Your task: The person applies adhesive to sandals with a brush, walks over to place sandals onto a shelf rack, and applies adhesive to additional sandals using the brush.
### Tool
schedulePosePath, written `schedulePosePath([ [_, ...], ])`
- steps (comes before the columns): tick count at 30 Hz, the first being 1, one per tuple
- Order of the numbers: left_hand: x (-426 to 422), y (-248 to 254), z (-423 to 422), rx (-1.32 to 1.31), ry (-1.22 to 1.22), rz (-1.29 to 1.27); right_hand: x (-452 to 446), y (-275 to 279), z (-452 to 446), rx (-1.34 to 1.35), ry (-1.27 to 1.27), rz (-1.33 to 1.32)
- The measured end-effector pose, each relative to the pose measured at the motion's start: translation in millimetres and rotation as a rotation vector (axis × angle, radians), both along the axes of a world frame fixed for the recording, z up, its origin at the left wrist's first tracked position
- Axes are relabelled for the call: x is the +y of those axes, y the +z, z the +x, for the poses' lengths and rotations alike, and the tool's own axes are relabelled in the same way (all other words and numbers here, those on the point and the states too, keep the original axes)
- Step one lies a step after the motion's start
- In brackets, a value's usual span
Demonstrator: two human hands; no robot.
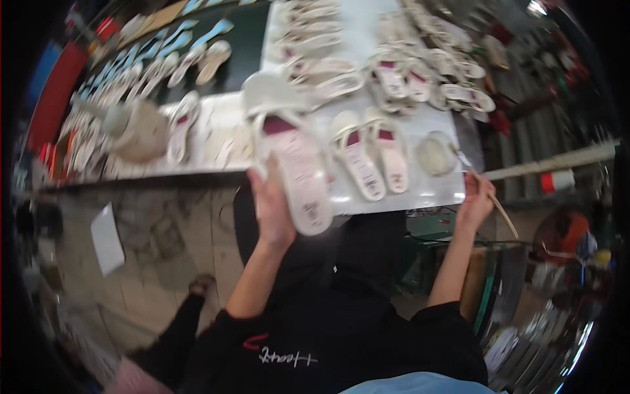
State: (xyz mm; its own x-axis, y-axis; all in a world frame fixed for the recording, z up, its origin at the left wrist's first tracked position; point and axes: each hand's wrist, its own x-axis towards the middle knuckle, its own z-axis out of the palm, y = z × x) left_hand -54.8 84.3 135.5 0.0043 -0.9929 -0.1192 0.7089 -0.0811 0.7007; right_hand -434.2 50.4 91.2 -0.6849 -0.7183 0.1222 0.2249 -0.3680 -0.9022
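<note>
A white sandal point(298, 174) with a pale insole and a dark red patch is held up by my left hand point(272, 203), whose fingers wrap its side over the table's front edge. In my right hand point(477, 200) is a thin brush point(504, 215), its bristle end pointing up and left beside a round, shallow dish point(435, 155). Between the held sandal and the dish, a pair of similar sandals point(373, 157) lies on the white tabletop point(426, 197).
More sandals point(320, 39) stand in rows farther back on the table. At the left are a beige rounded container point(141, 130), further footwear and blue strips point(213, 31). Another person's leg point(187, 328) shows at lower left. An orange-red object point(562, 230) is at right.
</note>
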Motion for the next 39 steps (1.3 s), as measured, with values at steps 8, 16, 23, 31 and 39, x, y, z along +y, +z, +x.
schedulePosePath([
  [8, 2.2, 12.5, -22.0, 0.060, 0.192, 0.063, 49.8, 69.7, 143.9, -0.167, 0.499, -0.196],
  [16, 2.4, 30.1, -26.9, -0.060, 0.296, -0.077, 72.0, 91.6, 202.8, -0.196, 0.766, -0.204],
  [23, 2.0, 36.8, -20.7, -0.158, 0.337, -0.099, 80.6, 97.0, 215.8, 0.086, 0.790, -0.369],
  [31, -0.2, 31.6, -12.1, -0.004, 0.347, -0.074, 81.5, 100.3, 216.4, 0.598, 0.639, -0.476],
  [39, 3.6, 41.7, -8.6, -0.127, 0.259, -0.158, 87.5, 90.1, 220.5, 0.934, 0.603, -0.597],
])
